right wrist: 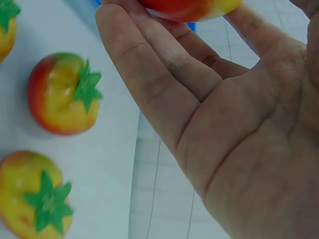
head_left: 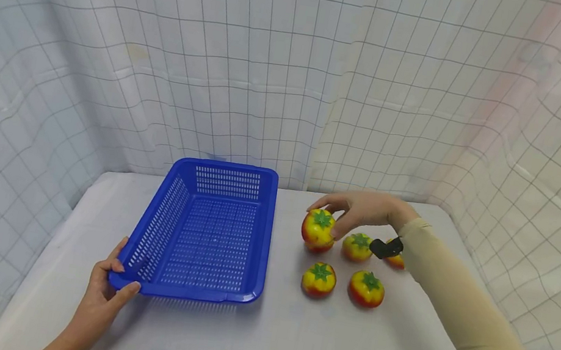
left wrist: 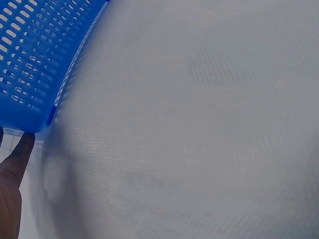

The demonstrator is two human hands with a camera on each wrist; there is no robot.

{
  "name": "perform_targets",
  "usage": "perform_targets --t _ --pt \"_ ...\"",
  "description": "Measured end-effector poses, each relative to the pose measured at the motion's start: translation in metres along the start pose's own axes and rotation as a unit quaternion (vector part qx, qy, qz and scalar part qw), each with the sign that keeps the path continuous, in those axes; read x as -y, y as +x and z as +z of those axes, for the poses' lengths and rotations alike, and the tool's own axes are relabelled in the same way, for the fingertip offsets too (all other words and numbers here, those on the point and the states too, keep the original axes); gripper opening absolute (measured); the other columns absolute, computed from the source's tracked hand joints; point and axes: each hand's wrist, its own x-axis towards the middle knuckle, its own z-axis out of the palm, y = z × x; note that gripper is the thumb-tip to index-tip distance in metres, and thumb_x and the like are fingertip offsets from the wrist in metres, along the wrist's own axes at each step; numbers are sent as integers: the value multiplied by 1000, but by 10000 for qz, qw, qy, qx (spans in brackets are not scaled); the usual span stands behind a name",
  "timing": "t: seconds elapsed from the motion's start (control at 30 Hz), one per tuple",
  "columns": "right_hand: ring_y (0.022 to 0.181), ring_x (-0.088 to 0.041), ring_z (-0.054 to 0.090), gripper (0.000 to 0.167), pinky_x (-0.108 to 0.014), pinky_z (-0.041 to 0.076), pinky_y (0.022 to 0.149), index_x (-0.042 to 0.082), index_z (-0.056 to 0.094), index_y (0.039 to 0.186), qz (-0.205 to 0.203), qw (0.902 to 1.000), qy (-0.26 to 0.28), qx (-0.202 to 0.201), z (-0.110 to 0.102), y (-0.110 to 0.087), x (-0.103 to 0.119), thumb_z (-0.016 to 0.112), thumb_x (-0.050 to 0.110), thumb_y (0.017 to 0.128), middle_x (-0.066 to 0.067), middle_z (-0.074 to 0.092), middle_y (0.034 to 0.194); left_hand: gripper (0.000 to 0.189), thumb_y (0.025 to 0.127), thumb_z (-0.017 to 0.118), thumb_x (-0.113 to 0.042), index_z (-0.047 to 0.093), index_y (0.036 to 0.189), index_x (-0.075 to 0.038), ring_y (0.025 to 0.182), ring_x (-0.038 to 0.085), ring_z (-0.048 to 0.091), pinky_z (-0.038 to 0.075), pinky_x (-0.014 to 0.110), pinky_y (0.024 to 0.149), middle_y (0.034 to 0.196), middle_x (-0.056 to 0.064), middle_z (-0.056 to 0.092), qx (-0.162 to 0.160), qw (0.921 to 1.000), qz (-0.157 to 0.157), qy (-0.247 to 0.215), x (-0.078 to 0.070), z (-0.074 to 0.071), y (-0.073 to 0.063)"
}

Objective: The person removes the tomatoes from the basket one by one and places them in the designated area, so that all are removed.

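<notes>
My left hand (head_left: 100,300) grips the near left corner of a blue plastic basket (head_left: 269,241), thumb at the front rim and fingers along the left side. The left wrist view shows a fingertip against the basket's corner (left wrist: 30,117). My right hand (head_left: 363,210) pinches a red-and-yellow tomato (head_left: 317,237) with a green star-shaped top, right of the basket. In the right wrist view this tomato (right wrist: 189,7) sits at the fingertips, partly cut off by the frame. Whether it is clear of the table, I cannot tell.
Several similar tomatoes lie on the white table: one (head_left: 357,248) beside the right hand, one (head_left: 319,280) and another (head_left: 366,289) nearer, and one (head_left: 397,256) partly hidden by a black strap piece (head_left: 385,248) at the wrist. White grid-patterned curtains (head_left: 275,75) surround the table.
</notes>
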Motion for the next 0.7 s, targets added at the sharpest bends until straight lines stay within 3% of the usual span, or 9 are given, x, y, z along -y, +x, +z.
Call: perform_targets --t 0.3,0.7 --pt "144 -26 34 63 -54 31 113 46 56 139 667 9963 99 -525 5 -42 -45 82 36 82 -1 41 153 35 106 50 2 24 124 -14 152 28 10 38 6 97 172 -3 -2 -13 10000 55 34 0 1 0" --pt "143 -32 34 62 -57 35 111 43 56 140 805 9914 424 -942 20 -82 -86 80 36 84 -5 43 152 36 105 49 4 25 124 -15 151 26 10 39 7 97 172 -5 -2 27 9998 106 -138 2 2 0"
